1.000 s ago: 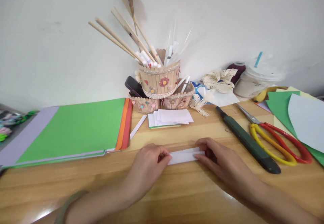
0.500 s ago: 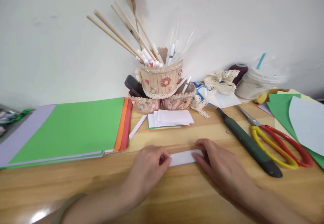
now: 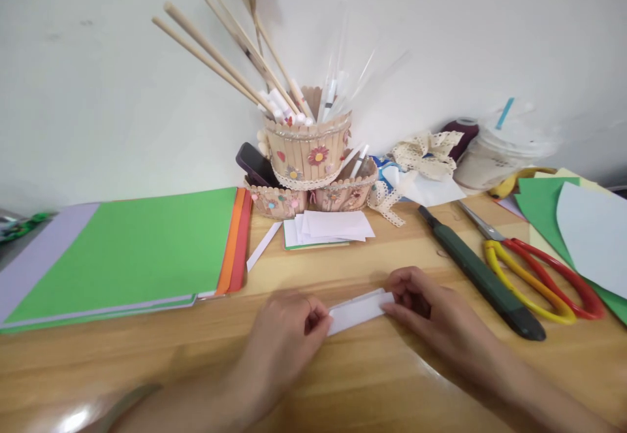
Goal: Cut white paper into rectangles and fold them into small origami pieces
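Note:
A folded white paper strip (image 3: 358, 312) is stretched between my two hands, just above the wooden table (image 3: 196, 354). Its left end is pinched between the thumb and fingers of my left hand (image 3: 291, 338). The thumb and fingers of my right hand (image 3: 431, 309) close on its right end. A second layer of paper shows along the strip's upper edge. Behind the strip lies a small stack of white paper pieces (image 3: 336, 225) on a green sheet, and beside that stack is a narrow white strip (image 3: 263, 246).
Green paper sheets (image 3: 132, 250) lie at the left. A decorated stick basket (image 3: 308, 152) stands near the wall. On the right are a dark green tool (image 3: 475, 270), red-and-yellow scissors (image 3: 533, 270), a lidded cup (image 3: 494, 155), lace (image 3: 426, 152) and more paper (image 3: 595, 237).
The strip has tilted, its left end now lower, and its two layers show slightly apart. My right hand has shifted slightly right. The view has moved a little.

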